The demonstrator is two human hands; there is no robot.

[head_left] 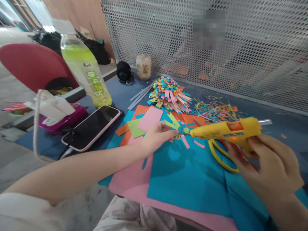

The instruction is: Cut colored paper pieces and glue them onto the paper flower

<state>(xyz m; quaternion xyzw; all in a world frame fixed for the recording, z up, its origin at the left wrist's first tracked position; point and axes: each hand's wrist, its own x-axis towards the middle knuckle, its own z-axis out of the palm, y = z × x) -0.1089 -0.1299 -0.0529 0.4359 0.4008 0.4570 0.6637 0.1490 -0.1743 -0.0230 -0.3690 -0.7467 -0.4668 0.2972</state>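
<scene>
Right hand point(276, 166) grips glue gun point(223, 130), nozzle point(188, 134) beside paper strips point(173, 120) pinched by left hand point(157, 136).

Your table point(120, 92), dark blue, is bounded along its far edge by an upright grey metal panel point(154, 29), perforated with regular round holes; dim, indistinct shapes show through it. Beyond the far left corner you see a tan, wood-like wall point(74, 12), with black bags point(102, 53) before it. Outside the left edge are a grey metal bar point(80, 93) and, farther out, a red chair point(26, 64) with a rounded back. The grey floor point(16, 160) extends past this edge, unevenly lit. Well beyond the far left corner, pale panes point(39, 12) form the brightest area in your view; window or door, you cannot tell.
</scene>
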